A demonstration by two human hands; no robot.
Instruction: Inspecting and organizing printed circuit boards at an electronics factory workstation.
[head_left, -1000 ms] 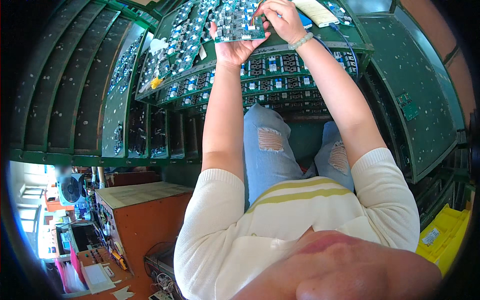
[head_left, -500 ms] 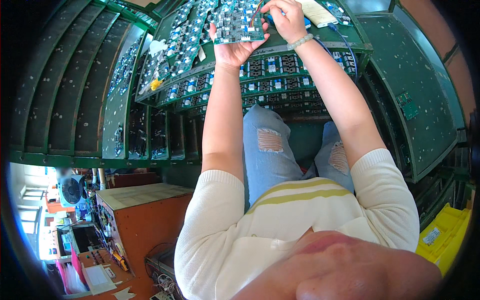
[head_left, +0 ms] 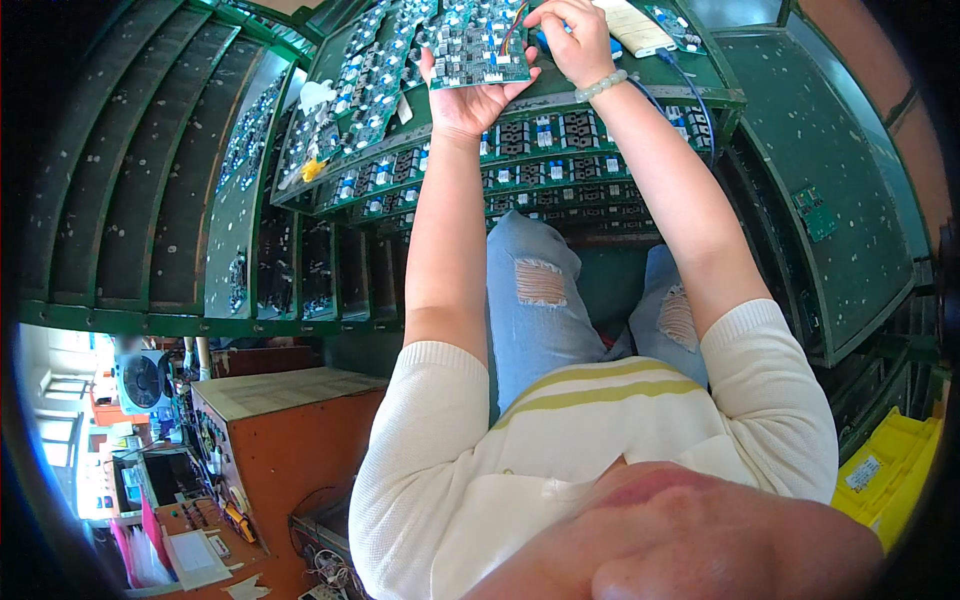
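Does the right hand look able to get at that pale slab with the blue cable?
Probably yes: the pale slab lies just right of the right hand, and nothing visible stands between them. The hand is close to the coloured wires, though, and may be gripping them.

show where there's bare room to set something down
The widest bare patch is on the far-right green tray, around its lone circuit board. The green tabletop is bare between its right edge and the blue cable. Crowded: left of the left hand, by packed circuit boards; beside the right hand, by a pale device.
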